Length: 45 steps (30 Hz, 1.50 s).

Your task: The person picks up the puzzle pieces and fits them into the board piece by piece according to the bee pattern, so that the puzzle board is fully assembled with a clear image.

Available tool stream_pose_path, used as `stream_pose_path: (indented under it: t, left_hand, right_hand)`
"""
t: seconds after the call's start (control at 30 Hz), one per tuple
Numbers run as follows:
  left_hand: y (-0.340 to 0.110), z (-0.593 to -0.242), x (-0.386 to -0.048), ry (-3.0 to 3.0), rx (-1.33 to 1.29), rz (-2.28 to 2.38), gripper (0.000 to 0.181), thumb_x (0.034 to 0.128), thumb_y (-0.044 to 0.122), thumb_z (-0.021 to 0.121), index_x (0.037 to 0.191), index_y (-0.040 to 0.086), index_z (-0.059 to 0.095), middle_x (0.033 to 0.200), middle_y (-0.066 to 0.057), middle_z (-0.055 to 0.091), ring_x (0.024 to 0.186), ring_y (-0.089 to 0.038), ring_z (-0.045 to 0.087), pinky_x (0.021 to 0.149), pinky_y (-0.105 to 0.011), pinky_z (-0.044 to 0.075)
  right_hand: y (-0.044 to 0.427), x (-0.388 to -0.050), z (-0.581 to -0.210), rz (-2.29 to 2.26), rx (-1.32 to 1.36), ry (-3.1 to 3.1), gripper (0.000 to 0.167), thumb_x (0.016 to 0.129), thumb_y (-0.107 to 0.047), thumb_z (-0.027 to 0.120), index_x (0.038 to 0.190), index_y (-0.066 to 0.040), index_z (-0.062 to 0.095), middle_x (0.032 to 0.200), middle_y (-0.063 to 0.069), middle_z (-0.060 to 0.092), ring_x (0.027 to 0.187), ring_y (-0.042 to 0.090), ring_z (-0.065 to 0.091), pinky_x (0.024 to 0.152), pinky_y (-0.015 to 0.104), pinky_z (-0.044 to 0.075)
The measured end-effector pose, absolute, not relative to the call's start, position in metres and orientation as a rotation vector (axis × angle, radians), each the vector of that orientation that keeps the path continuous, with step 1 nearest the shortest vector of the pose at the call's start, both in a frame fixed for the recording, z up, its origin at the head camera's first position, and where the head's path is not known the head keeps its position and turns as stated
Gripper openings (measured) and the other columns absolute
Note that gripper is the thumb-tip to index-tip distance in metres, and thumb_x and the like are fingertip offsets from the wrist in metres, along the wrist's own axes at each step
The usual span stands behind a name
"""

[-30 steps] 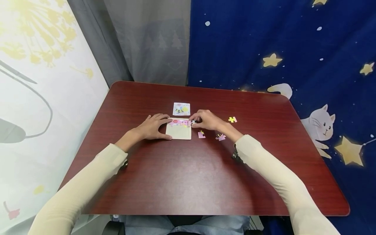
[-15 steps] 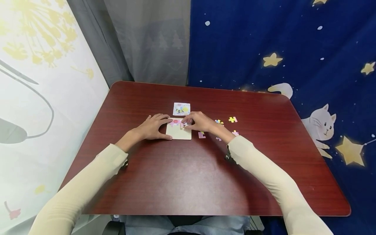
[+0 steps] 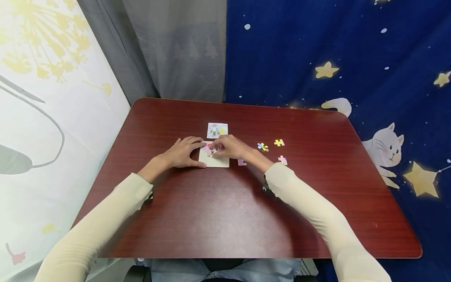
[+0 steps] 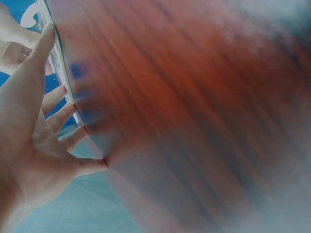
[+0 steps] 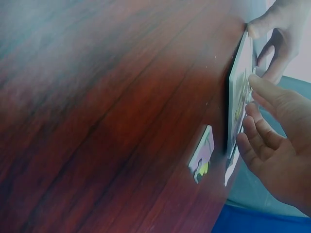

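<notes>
On the table lies a pale square puzzle board [image 3: 220, 163], with pink puzzle parts along its far edge. My left hand [image 3: 183, 152] lies at its left side, fingers spread, thumb and forefinger touching the board's edge. Over the board my right hand [image 3: 232, 147] pinches a small pink puzzle piece [image 3: 211, 152] between thumb and fingers; those fingers partly cover it. In the right wrist view, the right hand [image 5: 286, 145] reaches over the board [image 5: 234, 104] from the side. The left wrist view shows the left hand [image 4: 36, 131] with fingertips on the table.
A picture card [image 3: 217, 130] with a bee lies just beyond the board. Loose pieces lie to the right: a blue and yellow one [image 3: 262, 147], a yellow one [image 3: 279, 142], a pink one [image 3: 282, 159], and another pink one [image 3: 242, 162] beside the board, partly behind my right hand.
My right hand has slid left across the board with the pinched piece, from its right edge toward the left part. Loose pieces formerly behind the right forearm now show. The left hand stays put.
</notes>
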State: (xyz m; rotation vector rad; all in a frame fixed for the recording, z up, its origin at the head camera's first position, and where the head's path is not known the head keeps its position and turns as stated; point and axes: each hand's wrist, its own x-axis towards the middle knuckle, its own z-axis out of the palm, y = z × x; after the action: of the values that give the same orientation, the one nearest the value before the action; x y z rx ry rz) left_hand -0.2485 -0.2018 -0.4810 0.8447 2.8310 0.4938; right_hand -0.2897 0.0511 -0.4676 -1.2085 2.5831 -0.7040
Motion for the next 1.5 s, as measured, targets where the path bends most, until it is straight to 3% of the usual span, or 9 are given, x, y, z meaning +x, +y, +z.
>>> stream_pose_path:
  t: [0.37,1.0,1.5]
  left_hand:
    - [-0.201,-0.481,-0.246,2.824,0.832,0.500,0.095,0.0814,0.067,0.079,0.157,0.019,0.048,0.161,-0.010,0.041,0.151,-0.036,0.030,0.115,-0.077,0.018]
    - [-0.202,-0.480,-0.248,2.820,0.822,0.491,0.095,0.0811,0.067,0.079,0.156,0.019,0.049,0.161,-0.011,0.040,0.152,-0.037,0.028,0.114,-0.078,0.017]
    - [-0.201,-0.480,-0.249,2.820,0.819,0.482,0.095,0.0811,0.068,0.078,0.157,0.019,0.049,0.161,-0.010,0.040,0.152,-0.035,0.029,0.115,-0.077,0.018]
  right_hand:
    - [0.038,-0.286,-0.472,-0.654,-1.209,2.596,0.027,0.095,-0.027,0.079,0.119,-0.015,0.078,0.104,0.002,0.069,0.096,0.014,0.063,0.085,0.027,0.051]
    - [0.025,-0.285,-0.472,-0.602,-1.240,2.649,0.026,0.094,-0.027,0.080,0.118,-0.016,0.080,0.102,0.002,0.068,0.092,0.015,0.060,0.078,0.027,0.048]
    - [0.027,-0.283,-0.478,-0.445,-1.363,2.733,0.027,0.096,-0.033,0.077,0.120,-0.021,0.078,0.113,-0.002,0.068,0.109,0.014,0.061,0.094,0.031,0.051]
